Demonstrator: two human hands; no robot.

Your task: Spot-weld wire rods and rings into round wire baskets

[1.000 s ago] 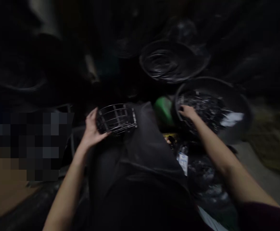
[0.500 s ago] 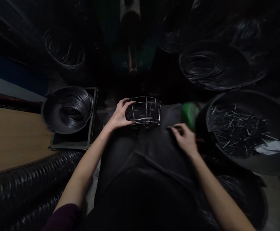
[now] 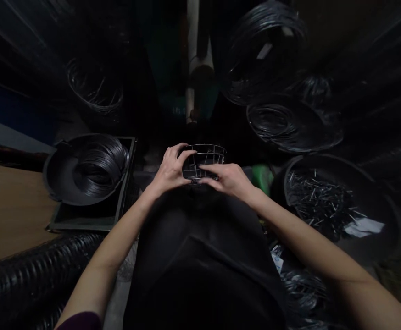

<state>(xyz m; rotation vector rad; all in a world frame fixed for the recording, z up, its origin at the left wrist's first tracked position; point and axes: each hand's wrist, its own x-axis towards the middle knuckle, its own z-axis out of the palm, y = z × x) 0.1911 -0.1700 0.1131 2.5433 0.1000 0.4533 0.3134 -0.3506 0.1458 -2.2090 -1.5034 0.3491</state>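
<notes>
Dim room all round, the wire basket lies crosswise at my apron's far edge, my left hand curled round its left end, my right hand at its near right side, thumb and forefinger slightly parted, any hold unclear.

Room: dimly lit, edges in deep shadow; grey floor, partly visible; tan flat surface, left; blue panel, beyond; dark-green panel, faintly lettered, centre; pale upright pole, before it
</notes>
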